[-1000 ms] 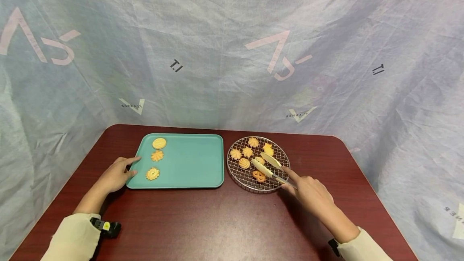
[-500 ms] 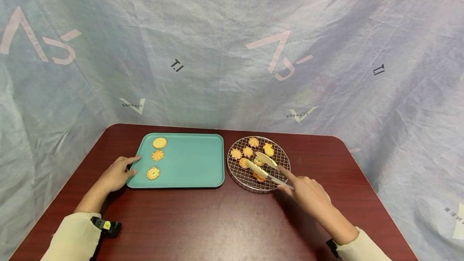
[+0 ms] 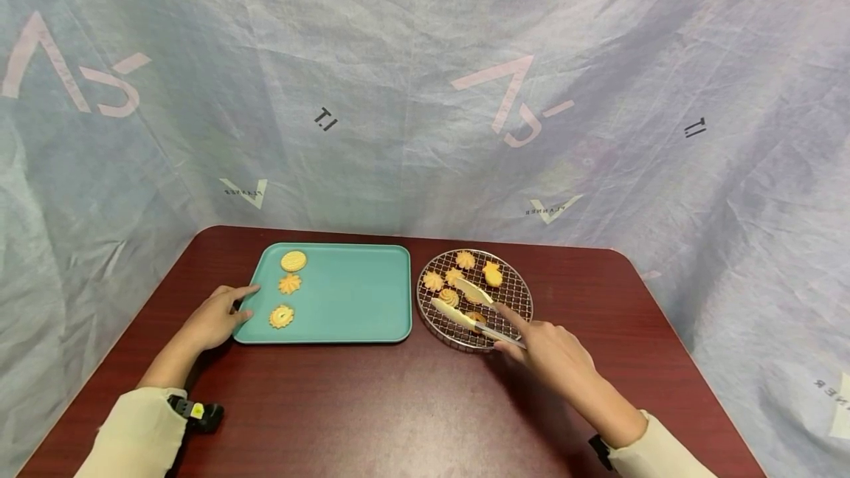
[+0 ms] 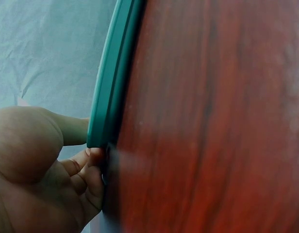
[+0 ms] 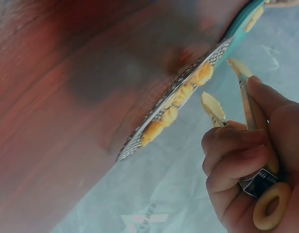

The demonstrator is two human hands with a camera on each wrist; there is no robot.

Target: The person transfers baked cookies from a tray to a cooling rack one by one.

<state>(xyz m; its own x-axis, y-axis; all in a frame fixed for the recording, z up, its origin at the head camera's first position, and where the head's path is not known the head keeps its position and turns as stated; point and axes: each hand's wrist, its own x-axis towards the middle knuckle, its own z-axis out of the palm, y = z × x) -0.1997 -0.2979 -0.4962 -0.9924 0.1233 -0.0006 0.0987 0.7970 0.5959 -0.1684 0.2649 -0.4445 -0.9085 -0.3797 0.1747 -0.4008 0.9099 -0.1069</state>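
My left hand (image 3: 219, 318) holds the near-left edge of a teal tray (image 3: 358, 293); in the left wrist view the thumb lies over the rim and the other fingers curl below it. Three cookies sit along the tray's left side: a round one (image 3: 294, 261), a flower-shaped one (image 3: 289, 284) and a ring-shaped one (image 3: 282, 316). My right hand (image 3: 554, 356) grips tongs (image 3: 454, 313) with cream tips, spread apart above the round wire rack (image 3: 514, 301). Near the tips is a swirled cookie (image 3: 448, 296). The tongs partly cover a pretzel-shaped cookie (image 3: 478, 317).
More cookies lie on the rack, among them a yellow one (image 3: 493, 275) toward the right and a star-shaped one (image 3: 465, 260) at the back. Tray and rack stand side by side on a dark red table (image 3: 372, 404). A fabric curtain (image 3: 398, 168) closes the back and sides.
My right hand has moved left with the spread tongs, from over the middle of the rack toward the swirled cookie. The left hand stays on the tray's edge.
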